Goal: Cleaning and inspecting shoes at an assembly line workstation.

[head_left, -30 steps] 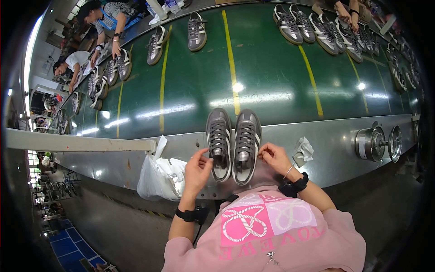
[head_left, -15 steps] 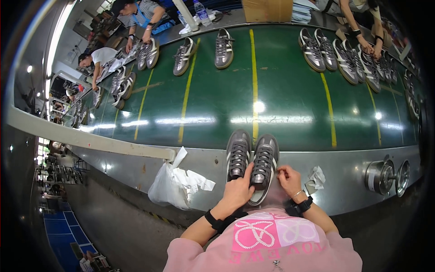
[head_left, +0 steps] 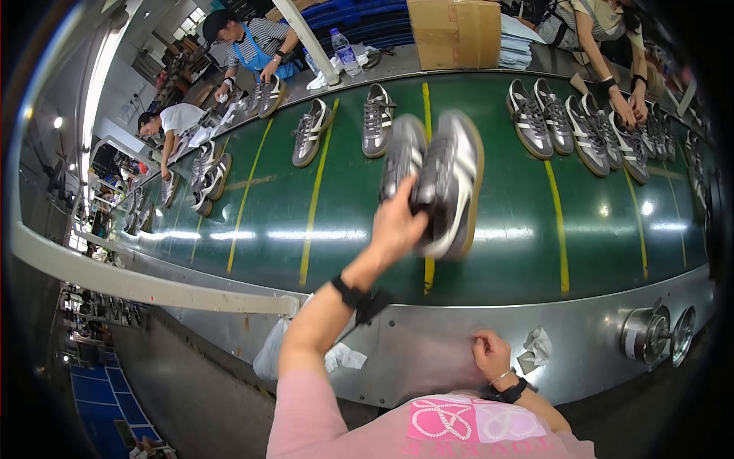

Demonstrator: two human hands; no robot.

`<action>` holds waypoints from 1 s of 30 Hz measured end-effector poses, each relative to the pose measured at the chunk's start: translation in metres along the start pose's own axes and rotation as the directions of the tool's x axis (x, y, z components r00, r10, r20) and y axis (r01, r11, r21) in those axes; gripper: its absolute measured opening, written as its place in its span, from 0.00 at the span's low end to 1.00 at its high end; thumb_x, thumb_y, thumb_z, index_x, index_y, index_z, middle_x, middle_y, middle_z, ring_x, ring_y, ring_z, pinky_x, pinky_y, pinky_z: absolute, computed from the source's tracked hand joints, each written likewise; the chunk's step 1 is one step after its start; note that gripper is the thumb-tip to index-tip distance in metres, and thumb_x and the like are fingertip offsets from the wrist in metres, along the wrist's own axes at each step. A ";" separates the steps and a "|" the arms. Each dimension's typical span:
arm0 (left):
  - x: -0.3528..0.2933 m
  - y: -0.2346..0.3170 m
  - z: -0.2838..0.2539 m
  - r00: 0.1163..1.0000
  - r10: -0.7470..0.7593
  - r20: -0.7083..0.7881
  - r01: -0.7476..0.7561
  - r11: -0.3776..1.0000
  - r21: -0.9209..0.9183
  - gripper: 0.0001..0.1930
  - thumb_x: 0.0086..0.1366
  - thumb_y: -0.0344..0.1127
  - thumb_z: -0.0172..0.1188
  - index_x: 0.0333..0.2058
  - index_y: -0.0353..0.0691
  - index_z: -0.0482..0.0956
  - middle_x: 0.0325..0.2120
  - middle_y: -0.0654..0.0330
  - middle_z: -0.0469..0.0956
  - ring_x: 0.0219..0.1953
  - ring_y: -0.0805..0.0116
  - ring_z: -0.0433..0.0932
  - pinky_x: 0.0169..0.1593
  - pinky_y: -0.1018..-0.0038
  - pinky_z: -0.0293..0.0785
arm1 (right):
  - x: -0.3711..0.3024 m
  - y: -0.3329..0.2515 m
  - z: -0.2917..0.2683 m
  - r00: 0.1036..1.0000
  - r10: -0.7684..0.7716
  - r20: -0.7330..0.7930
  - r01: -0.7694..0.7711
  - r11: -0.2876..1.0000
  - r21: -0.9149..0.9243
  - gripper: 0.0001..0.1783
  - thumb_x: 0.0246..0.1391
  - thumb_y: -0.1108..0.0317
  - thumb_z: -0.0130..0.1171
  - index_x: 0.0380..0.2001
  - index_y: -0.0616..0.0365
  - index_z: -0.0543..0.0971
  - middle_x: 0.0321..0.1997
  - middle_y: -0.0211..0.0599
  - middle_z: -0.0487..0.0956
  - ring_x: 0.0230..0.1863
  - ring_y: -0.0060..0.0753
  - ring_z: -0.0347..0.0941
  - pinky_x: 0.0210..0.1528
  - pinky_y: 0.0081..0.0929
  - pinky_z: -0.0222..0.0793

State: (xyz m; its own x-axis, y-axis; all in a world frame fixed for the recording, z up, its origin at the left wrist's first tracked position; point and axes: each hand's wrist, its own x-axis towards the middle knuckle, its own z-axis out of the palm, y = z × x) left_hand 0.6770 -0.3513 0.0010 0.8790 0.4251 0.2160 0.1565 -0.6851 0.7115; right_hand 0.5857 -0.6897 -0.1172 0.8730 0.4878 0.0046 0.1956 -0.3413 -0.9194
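Stretched out over the green belt, my left hand (head_left: 396,226) is closed on a pair of grey sneakers at their heel ends, thumb and fingers at the collars. The left sneaker (head_left: 403,153) and the right sneaker (head_left: 461,164) sit side by side, toes pointing away, blurred by motion. Both have white stripes, and a gum-coloured sole edge shows on the right one. My right hand (head_left: 492,356) stays low over the metal ledge (head_left: 428,344), its fingers curled in, with nothing showing in them. Just right of it lies a crumpled white paper (head_left: 538,346).
More grey sneakers stand along the far side of the belt (head_left: 367,268), singly and in groups. Co-workers handle shoes at far left and far right. A pale rail (head_left: 153,279) crosses on the left above a white bag (head_left: 269,352). A metal spool (head_left: 646,335) sits at right.
My left hand has carried the pair of sneakers from the near ledge forward over the belt. My right hand has stayed near the paper, apart from the shoes. The view has tilted up.
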 end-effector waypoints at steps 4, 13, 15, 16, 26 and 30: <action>0.142 -0.010 -0.007 0.989 -0.017 -0.146 -0.004 0.989 -0.145 0.30 0.61 0.38 0.63 0.62 0.43 0.67 0.27 0.54 0.83 0.29 0.58 0.82 0.36 0.64 0.76 | -0.002 0.003 0.000 0.999 -0.015 -0.032 0.013 0.997 -0.077 0.05 0.53 0.76 0.58 0.34 0.59 0.81 0.21 0.37 0.78 0.19 0.28 0.73 0.24 0.24 0.69; 0.207 -0.210 0.005 0.885 -0.328 -0.331 0.417 0.874 0.247 0.31 0.60 0.48 0.66 0.58 0.38 0.71 0.53 0.43 0.76 0.56 0.45 0.75 0.59 0.57 0.73 | 0.001 0.003 0.003 1.000 -0.012 -0.029 0.007 0.988 -0.156 0.05 0.50 0.78 0.59 0.32 0.61 0.81 0.17 0.32 0.75 0.14 0.23 0.69 0.19 0.22 0.65; 0.201 -0.267 -0.018 0.794 -0.452 -0.406 0.555 0.812 0.182 0.35 0.59 0.49 0.67 0.60 0.35 0.68 0.55 0.40 0.74 0.57 0.44 0.74 0.61 0.56 0.70 | 0.000 0.004 0.003 1.000 -0.018 0.004 0.019 0.987 -0.157 0.07 0.51 0.81 0.56 0.33 0.61 0.80 0.18 0.29 0.77 0.15 0.18 0.70 0.20 0.17 0.64; 0.199 -0.290 -0.029 0.720 -0.518 -0.462 0.641 0.752 0.155 0.38 0.58 0.50 0.68 0.60 0.33 0.66 0.55 0.38 0.73 0.58 0.43 0.73 0.62 0.56 0.69 | -0.001 0.006 0.004 1.000 -0.008 -0.009 0.007 0.988 -0.152 0.07 0.50 0.80 0.57 0.32 0.61 0.81 0.17 0.30 0.75 0.14 0.20 0.69 0.19 0.19 0.64; 0.206 -0.400 -0.100 0.266 -0.862 -0.431 0.314 0.500 -0.807 0.54 0.49 0.36 0.73 0.69 0.33 0.48 0.65 0.43 0.61 0.63 0.47 0.68 0.66 0.58 0.62 | -0.002 0.008 -0.002 0.995 -0.091 0.047 0.102 0.916 -0.387 0.05 0.47 0.78 0.56 0.28 0.58 0.78 0.16 0.32 0.75 0.15 0.29 0.72 0.20 0.24 0.66; 0.215 -0.429 -0.138 0.452 -0.873 -0.185 0.131 0.270 -0.954 0.30 0.54 0.38 0.75 0.53 0.35 0.73 0.49 0.49 0.79 0.48 0.50 0.80 0.54 0.54 0.73 | -0.002 0.005 -0.001 0.994 -0.096 0.052 0.109 0.897 -0.428 0.05 0.44 0.76 0.56 0.27 0.56 0.78 0.17 0.34 0.75 0.15 0.33 0.72 0.20 0.28 0.65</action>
State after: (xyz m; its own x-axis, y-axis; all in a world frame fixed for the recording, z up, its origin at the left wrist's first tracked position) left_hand 0.7368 0.1163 -0.1655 0.1772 0.8993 -0.3998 -0.2720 0.4351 0.8583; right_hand 0.5855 -0.6935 -0.1215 0.8257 0.5596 0.0719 0.4617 -0.5970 -0.6561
